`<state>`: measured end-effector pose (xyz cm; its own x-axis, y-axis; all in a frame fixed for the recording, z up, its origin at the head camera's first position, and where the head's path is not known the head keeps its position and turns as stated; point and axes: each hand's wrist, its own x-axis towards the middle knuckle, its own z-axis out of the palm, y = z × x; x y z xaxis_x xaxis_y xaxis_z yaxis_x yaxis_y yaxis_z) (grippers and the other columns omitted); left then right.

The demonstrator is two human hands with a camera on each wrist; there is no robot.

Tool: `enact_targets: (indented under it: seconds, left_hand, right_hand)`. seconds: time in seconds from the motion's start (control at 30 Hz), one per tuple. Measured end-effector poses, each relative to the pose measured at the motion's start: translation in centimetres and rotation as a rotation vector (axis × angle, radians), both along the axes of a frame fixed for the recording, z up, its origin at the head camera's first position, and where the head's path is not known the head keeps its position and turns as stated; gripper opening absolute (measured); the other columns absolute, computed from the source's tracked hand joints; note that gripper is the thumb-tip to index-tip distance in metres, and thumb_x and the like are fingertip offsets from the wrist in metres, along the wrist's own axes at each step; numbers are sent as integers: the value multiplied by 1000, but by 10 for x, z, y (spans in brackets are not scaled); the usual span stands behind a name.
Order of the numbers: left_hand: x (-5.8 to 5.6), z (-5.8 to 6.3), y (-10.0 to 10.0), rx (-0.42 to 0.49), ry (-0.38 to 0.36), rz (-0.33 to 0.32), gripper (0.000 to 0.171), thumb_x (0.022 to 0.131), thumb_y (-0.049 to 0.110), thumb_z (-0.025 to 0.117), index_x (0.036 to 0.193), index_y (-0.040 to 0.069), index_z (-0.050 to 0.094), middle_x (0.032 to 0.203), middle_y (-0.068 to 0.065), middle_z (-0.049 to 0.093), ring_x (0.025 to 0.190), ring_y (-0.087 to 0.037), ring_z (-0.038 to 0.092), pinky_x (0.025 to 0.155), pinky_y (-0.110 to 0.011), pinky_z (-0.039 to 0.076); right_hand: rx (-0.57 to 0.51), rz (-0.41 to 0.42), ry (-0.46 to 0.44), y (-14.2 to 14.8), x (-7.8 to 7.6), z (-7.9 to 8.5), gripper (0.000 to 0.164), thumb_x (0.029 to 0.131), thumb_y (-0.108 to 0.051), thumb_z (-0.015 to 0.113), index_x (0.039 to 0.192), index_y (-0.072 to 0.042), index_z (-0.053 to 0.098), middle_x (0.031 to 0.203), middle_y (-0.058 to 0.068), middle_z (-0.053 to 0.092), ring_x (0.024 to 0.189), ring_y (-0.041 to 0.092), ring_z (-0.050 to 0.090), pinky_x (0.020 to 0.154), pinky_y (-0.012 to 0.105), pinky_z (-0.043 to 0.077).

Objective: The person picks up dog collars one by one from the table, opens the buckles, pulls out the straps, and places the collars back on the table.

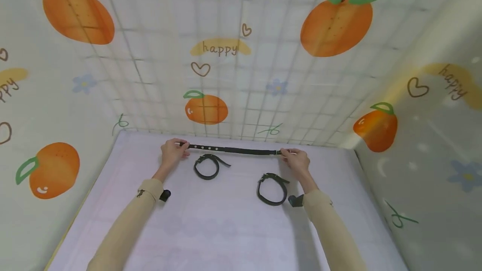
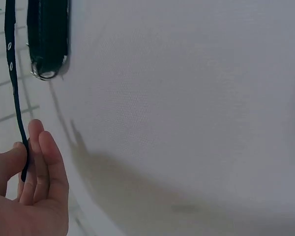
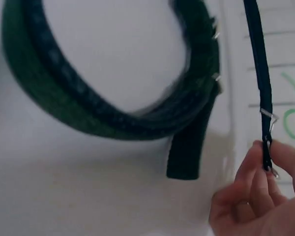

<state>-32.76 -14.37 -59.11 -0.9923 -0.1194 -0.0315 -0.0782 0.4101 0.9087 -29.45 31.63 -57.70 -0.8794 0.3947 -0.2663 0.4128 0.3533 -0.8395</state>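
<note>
A dark collar is stretched nearly straight between my two hands at the far side of the table. My left hand pinches its tip, beyond a row of metal eyelets. At the other end my right hand pinches the buckle end; a metal buckle and ring show there in the right wrist view. Closer to me lie two more collars fastened into loops: the left looped collar is by my left hand, its tail pointing right. The right looped collar, with a silvery buckle, is below my right hand.
The table has a pale lilac cover. A fabric wall printed with oranges and a grid rises behind its far edge, and more printed fabric flanks both sides. Dark wrist cameras sit at both cuffs.
</note>
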Motion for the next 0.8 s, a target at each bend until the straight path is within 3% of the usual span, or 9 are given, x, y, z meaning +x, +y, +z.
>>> enact_targets:
  seconds: [0.1,0.2,0.37,0.5,0.67,0.8]
  left_hand:
    - [-9,-6,1,-50,-2,6,26,104,19,74,118,-2,77,89,-22,82,72,-29,82,61,-28,63]
    - [-15,-11,2,-101,-21,7,25,103,20,75,116,-1,79,83,-18,82,65,-21,77,58,-20,54]
    - [-19,-17,1,-189,-29,24,24,102,23,77,113,2,81,78,-15,80,59,-16,70,59,-22,43]
    - [-20,-20,1,-206,-12,9,24,100,22,79,111,1,82,76,-15,80,59,-17,70,55,-24,44]
    - [-22,-22,5,-278,37,-1,22,100,23,79,107,3,84,76,-13,80,61,-18,71,63,-27,47]
    - [-22,-21,9,-324,48,15,21,99,23,80,104,3,85,89,-15,83,82,-29,77,79,-40,56]
  right_hand:
    - [124,32,-32,-2,-2,-3,50,104,-44,72,131,-3,74,101,11,83,95,19,67,81,30,49]
    - [191,40,-47,-3,-4,-5,49,104,-45,69,129,-3,75,117,18,80,102,29,67,81,34,48]
    - [293,61,-63,-5,-9,-8,52,103,-48,69,130,-4,74,127,21,77,104,32,67,76,34,46]
    - [361,62,-100,-3,-12,-13,50,103,-51,69,129,-8,76,127,18,78,100,32,68,72,34,44]
    - [410,53,-139,0,-18,-18,51,104,-54,66,130,-12,75,130,13,78,108,34,71,75,36,47]
    - [426,62,-146,0,-20,-18,50,104,-54,63,129,-12,74,129,13,78,111,36,72,79,40,51]
